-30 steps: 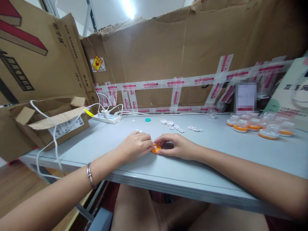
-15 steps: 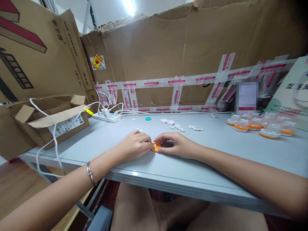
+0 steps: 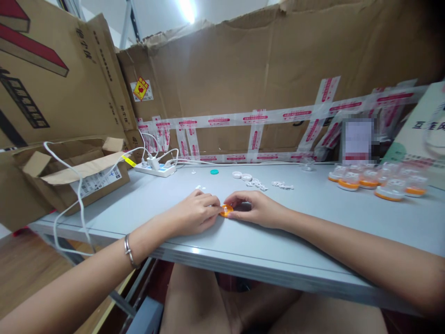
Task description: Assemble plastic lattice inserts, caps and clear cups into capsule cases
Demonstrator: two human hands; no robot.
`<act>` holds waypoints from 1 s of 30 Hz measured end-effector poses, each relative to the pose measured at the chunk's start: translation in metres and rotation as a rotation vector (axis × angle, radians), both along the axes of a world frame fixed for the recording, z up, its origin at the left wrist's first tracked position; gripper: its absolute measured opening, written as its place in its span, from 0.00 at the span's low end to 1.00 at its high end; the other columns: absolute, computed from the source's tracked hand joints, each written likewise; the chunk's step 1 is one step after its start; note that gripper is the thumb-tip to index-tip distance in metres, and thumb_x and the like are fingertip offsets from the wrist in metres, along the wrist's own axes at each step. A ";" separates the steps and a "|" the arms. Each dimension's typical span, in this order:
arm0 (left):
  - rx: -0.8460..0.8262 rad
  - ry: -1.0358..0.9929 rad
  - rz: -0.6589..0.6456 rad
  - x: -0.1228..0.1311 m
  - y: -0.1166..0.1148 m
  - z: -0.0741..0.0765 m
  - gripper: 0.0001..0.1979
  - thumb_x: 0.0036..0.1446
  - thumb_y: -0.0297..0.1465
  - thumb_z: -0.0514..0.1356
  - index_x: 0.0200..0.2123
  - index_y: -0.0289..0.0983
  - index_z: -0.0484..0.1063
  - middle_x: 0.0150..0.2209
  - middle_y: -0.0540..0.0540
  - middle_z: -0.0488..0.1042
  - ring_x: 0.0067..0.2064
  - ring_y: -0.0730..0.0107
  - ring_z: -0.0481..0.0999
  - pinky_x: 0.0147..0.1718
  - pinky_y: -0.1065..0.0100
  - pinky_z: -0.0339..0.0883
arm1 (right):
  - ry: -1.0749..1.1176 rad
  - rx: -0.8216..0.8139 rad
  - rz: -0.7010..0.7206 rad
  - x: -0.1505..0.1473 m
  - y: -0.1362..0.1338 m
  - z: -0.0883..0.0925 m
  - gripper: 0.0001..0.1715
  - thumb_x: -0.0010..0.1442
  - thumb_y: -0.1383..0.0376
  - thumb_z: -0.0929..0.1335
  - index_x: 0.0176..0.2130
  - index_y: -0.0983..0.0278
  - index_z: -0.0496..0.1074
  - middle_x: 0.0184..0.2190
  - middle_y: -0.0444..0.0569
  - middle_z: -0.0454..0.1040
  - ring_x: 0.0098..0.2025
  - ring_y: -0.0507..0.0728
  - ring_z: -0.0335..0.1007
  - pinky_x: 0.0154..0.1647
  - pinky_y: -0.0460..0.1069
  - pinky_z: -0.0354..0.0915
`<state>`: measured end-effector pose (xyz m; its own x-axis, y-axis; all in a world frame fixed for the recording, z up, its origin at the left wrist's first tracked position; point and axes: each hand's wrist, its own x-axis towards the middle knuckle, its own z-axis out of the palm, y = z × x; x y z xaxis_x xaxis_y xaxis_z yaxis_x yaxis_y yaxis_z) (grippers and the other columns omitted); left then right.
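A small round orange plastic disc (image 3: 227, 214) lies on the table between my hands, with a small whitish piece (image 3: 225, 209) at its middle. My right hand (image 3: 255, 209) curves round the disc's right side, thumb and forefinger gripping its rim. From the left, the closed fingertips of my left hand (image 3: 200, 212) press against the disc's left edge, close to the whitish piece. Whether those fingertips also pinch a tiny part is hidden. Just behind my left hand lie a few small white bits (image 3: 200, 187).
Behind are a teal disc (image 3: 214, 171), white rings (image 3: 246, 177) and small white gear-like parts (image 3: 282, 185). Several clear domed pieces with orange bases (image 3: 389, 192) stand at right. A power strip (image 3: 156, 170), white cables and an open carton (image 3: 93, 185) are at left. Cardboard (image 3: 222, 69) walls the back.
The orange disc and my left fingertips have shifted very slightly right and away from me. My right hand keeps its grip on the rim.
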<state>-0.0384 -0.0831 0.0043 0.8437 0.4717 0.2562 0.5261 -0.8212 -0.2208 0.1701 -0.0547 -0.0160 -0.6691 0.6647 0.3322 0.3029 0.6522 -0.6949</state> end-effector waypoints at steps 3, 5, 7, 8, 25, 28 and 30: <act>-0.085 -0.045 -0.011 -0.004 0.001 0.003 0.14 0.58 0.25 0.50 0.44 0.36 0.72 0.40 0.42 0.74 0.39 0.66 0.73 0.42 0.63 0.61 | 0.005 -0.025 0.006 0.000 -0.001 0.001 0.17 0.53 0.57 0.68 0.38 0.68 0.72 0.35 0.51 0.75 0.37 0.55 0.70 0.41 0.51 0.67; -0.169 -0.137 0.009 -0.010 0.007 0.009 0.14 0.58 0.25 0.50 0.44 0.36 0.72 0.40 0.43 0.75 0.40 0.68 0.74 0.41 0.67 0.63 | 0.007 -0.023 -0.001 -0.001 -0.001 0.001 0.16 0.53 0.58 0.68 0.38 0.68 0.72 0.35 0.51 0.75 0.37 0.55 0.70 0.41 0.50 0.66; -0.200 -0.225 0.120 -0.018 0.018 0.019 0.13 0.58 0.26 0.50 0.43 0.36 0.72 0.40 0.43 0.75 0.40 0.70 0.74 0.40 0.70 0.65 | 0.011 -0.010 -0.009 -0.001 -0.002 0.001 0.16 0.53 0.58 0.68 0.38 0.67 0.72 0.35 0.50 0.75 0.37 0.54 0.70 0.41 0.50 0.66; -0.186 -0.248 0.207 -0.022 0.026 0.025 0.13 0.58 0.25 0.50 0.41 0.35 0.73 0.40 0.43 0.76 0.40 0.69 0.74 0.39 0.70 0.65 | 0.014 -0.004 -0.011 -0.001 -0.002 0.001 0.15 0.53 0.58 0.68 0.37 0.67 0.72 0.35 0.50 0.75 0.37 0.54 0.70 0.41 0.50 0.66; -0.343 -0.067 0.611 -0.028 0.090 0.014 0.11 0.59 0.33 0.55 0.42 0.32 0.69 0.41 0.44 0.72 0.39 0.67 0.73 0.38 0.61 0.70 | 0.047 -0.063 -0.028 -0.001 -0.002 0.001 0.17 0.49 0.59 0.70 0.37 0.67 0.72 0.35 0.51 0.75 0.37 0.54 0.70 0.43 0.51 0.66; -0.326 -0.110 0.600 -0.026 0.085 0.013 0.10 0.60 0.33 0.55 0.41 0.33 0.69 0.41 0.44 0.72 0.39 0.67 0.73 0.38 0.61 0.69 | 0.076 -0.132 -0.044 0.000 0.002 0.000 0.20 0.47 0.57 0.71 0.38 0.67 0.72 0.35 0.52 0.76 0.37 0.55 0.71 0.44 0.52 0.67; -0.314 -0.166 0.581 -0.024 0.080 0.014 0.08 0.59 0.32 0.56 0.38 0.32 0.70 0.38 0.45 0.73 0.38 0.68 0.73 0.38 0.61 0.69 | 0.101 -0.175 -0.065 0.001 0.005 -0.001 0.20 0.48 0.56 0.70 0.37 0.67 0.72 0.35 0.52 0.76 0.37 0.55 0.73 0.42 0.52 0.68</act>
